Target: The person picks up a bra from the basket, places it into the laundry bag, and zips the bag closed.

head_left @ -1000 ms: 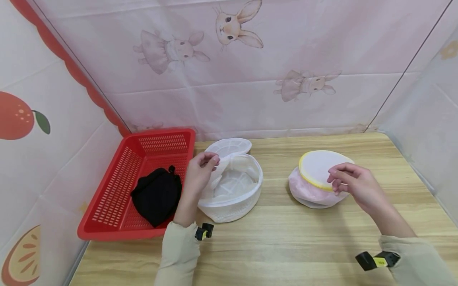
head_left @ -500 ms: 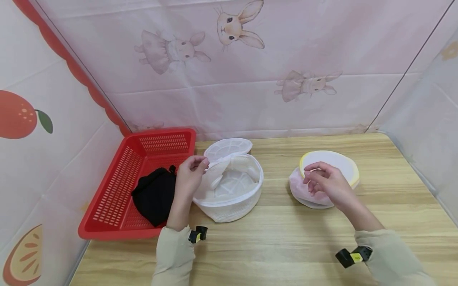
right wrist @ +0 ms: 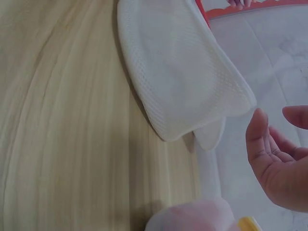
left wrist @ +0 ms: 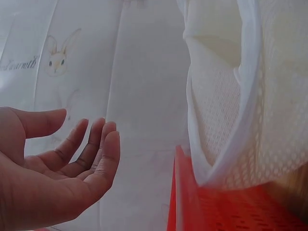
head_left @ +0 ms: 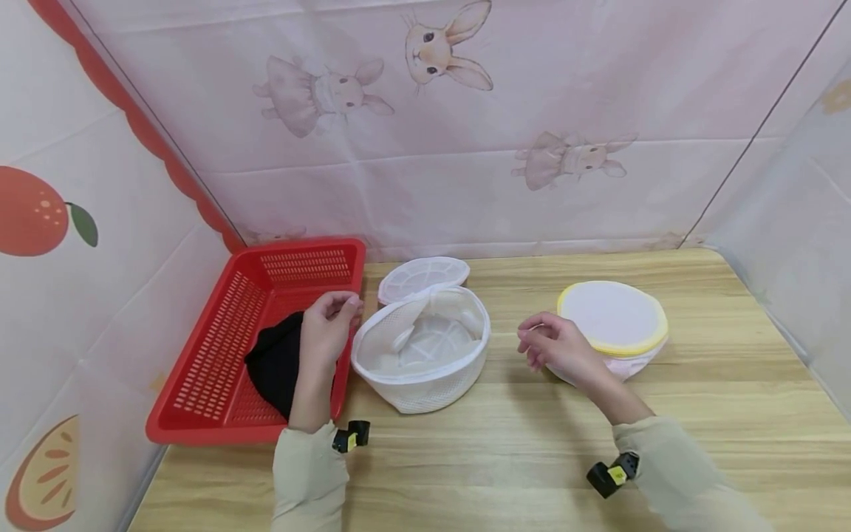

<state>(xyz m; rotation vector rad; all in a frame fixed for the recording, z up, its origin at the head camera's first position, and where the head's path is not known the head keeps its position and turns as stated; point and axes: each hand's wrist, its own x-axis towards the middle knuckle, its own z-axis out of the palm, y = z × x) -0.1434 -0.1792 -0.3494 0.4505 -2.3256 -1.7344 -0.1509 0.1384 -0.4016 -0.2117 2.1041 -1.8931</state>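
Observation:
My left hand (head_left: pixel 326 332) hovers over the right side of the red basket (head_left: pixel 199 355), its fingers loosely curled and holding nothing. Beneath it lies a black cloth item (head_left: pixel 272 362), partly hidden by the hand and wrist. Between my hands stands a white mesh laundry bag (head_left: pixel 432 380), round, with its lid (head_left: pixel 425 277) folded back and its inside showing. My right hand (head_left: pixel 558 343), relaxed and holding nothing, is in the air just left of a pink round bag (head_left: pixel 625 366) with a white, yellow-edged top (head_left: pixel 612 314). In the right wrist view its fingers (right wrist: pixel 260 139) are apart from the mesh bag.
All the things rest on a wooden table (head_left: pixel 465 473). Behind it hangs a pink curtain (head_left: pixel 465 185) printed with rabbits. A fruit-printed sheet (head_left: pixel 53 310) closes off the left side, and a pale sheet (head_left: pixel 804 222) the right.
My left hand has moved left, from beside the mesh bag to over the red basket. My right hand has moved left, away from the top of the pink bag. The bags stay put.

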